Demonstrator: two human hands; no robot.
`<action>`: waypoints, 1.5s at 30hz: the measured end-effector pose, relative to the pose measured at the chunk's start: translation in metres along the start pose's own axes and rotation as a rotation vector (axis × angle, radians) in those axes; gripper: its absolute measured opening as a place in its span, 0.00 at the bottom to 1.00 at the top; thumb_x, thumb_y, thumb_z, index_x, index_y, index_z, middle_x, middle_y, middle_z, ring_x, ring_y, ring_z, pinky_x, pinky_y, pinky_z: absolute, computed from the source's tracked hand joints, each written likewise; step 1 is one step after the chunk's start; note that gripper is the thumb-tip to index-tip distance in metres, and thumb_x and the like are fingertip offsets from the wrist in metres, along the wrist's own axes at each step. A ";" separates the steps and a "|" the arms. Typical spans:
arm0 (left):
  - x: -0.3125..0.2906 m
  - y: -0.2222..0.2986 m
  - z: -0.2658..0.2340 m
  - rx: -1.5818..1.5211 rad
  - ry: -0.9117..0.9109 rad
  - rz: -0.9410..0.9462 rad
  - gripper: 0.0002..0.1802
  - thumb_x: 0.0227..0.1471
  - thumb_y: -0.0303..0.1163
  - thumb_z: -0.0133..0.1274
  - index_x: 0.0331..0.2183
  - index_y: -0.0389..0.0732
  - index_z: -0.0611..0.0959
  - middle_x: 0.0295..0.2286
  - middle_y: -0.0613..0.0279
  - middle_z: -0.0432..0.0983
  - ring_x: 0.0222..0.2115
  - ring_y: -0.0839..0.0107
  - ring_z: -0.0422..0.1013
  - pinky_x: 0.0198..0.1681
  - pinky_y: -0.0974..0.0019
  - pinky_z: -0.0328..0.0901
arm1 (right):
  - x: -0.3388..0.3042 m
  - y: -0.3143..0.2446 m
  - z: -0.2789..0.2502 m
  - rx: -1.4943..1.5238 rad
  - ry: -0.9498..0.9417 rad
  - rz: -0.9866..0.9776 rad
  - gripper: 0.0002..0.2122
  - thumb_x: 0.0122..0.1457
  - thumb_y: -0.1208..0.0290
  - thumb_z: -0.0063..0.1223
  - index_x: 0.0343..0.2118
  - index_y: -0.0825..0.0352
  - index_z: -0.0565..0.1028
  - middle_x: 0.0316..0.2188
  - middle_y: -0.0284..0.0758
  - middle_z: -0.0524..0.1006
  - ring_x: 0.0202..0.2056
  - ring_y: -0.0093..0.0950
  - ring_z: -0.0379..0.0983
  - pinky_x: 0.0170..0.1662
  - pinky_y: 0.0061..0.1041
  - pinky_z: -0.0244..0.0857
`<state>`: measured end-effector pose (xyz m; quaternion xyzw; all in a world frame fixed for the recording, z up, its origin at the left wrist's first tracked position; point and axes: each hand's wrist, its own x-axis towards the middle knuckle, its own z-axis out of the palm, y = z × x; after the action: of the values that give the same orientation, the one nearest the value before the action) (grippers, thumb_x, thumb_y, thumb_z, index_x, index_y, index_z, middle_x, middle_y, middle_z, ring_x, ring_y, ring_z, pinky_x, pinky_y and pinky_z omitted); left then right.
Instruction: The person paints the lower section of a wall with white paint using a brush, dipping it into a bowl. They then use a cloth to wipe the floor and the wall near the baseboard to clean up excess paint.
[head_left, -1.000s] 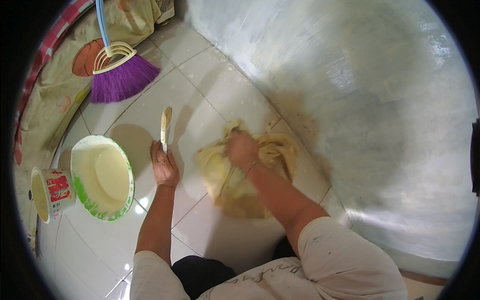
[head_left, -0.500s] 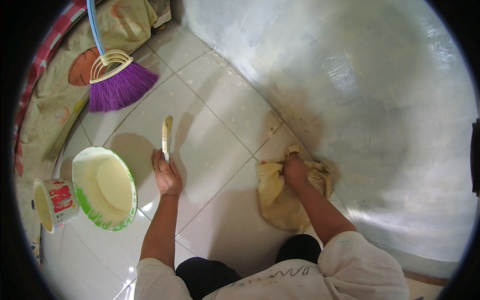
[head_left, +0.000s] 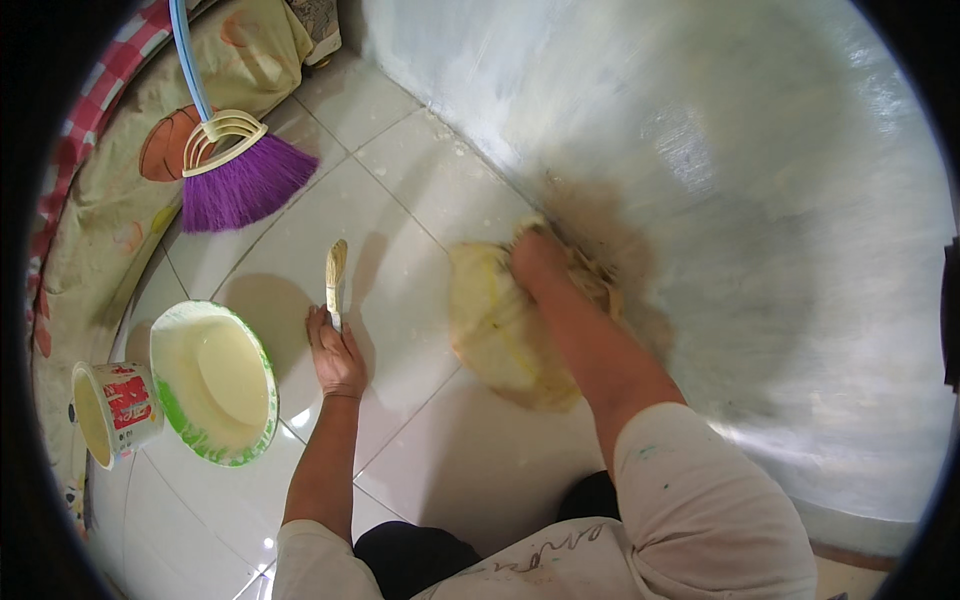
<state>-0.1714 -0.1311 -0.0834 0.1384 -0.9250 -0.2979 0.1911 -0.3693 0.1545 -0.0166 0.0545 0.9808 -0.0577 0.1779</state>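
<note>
My left hand [head_left: 338, 358] is closed round the handle of a paintbrush [head_left: 336, 278], whose pale bristles point away from me above the floor. Out to the right, my right hand [head_left: 538, 260] grips a yellowish cloth [head_left: 492, 318] at the foot of the grey wall. The cloth spreads over the tiles and is smeared by motion; its bunched part sits under my fingers. Left of the brush rests a white bowl [head_left: 170, 345] with a green-streaked rim, holding cream-coloured paint. Beside it lies a tilted white tub [head_left: 135, 412] with a red label and cream residue inside.
A purple broom [head_left: 245, 185] with a blue handle hangs over the floor at the upper left. Behind it runs a patterned fabric cover [head_left: 110, 225] with a red checked edge. The streaky grey wall [head_left: 760, 260] rises along the right, meeting pale floor tiles [head_left: 400, 290].
My right hand has slid the cloth up and to the left along the foot of the wall. My left hand and the brush have hardly moved.
</note>
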 end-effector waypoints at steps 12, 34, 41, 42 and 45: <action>0.000 0.009 0.002 -0.032 0.033 0.050 0.14 0.57 0.25 0.43 0.43 0.26 0.67 0.50 0.39 0.61 0.55 0.40 0.56 0.59 0.45 0.51 | -0.067 0.020 0.006 0.006 -0.038 0.023 0.17 0.54 0.66 0.49 0.43 0.72 0.72 0.38 0.50 0.77 0.42 0.46 0.75 0.45 0.41 0.68; 0.001 0.005 0.004 -0.014 0.059 0.092 0.13 0.58 0.26 0.44 0.41 0.26 0.66 0.49 0.36 0.63 0.53 0.38 0.57 0.57 0.45 0.55 | -0.188 0.183 0.053 -0.114 -0.131 0.428 0.20 0.56 0.66 0.48 0.50 0.72 0.65 0.42 0.50 0.74 0.43 0.47 0.73 0.47 0.39 0.67; -0.001 0.003 0.007 0.019 0.055 0.113 0.15 0.58 0.27 0.44 0.42 0.25 0.66 0.48 0.36 0.63 0.52 0.39 0.59 0.57 0.45 0.55 | -0.228 0.118 0.081 -0.221 -0.047 0.231 0.17 0.56 0.68 0.48 0.47 0.69 0.68 0.45 0.46 0.70 0.45 0.44 0.71 0.46 0.40 0.67; 0.001 0.000 0.007 0.028 0.061 0.123 0.15 0.58 0.27 0.44 0.43 0.25 0.66 0.48 0.36 0.63 0.52 0.39 0.59 0.57 0.45 0.55 | -0.230 0.111 0.076 -0.186 -0.044 0.194 0.16 0.56 0.68 0.48 0.46 0.69 0.68 0.44 0.46 0.70 0.45 0.43 0.70 0.46 0.39 0.67; 0.003 -0.009 0.007 0.068 0.067 0.159 0.15 0.59 0.28 0.43 0.43 0.24 0.67 0.49 0.34 0.62 0.51 0.38 0.59 0.56 0.46 0.56 | -0.227 0.114 0.071 -0.172 -0.086 0.161 0.15 0.57 0.68 0.43 0.46 0.69 0.68 0.43 0.47 0.71 0.44 0.44 0.71 0.46 0.40 0.67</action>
<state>-0.1758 -0.1358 -0.0938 0.0809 -0.9358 -0.2453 0.2401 -0.1190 0.2379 -0.0123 0.1153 0.9661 0.0390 0.2278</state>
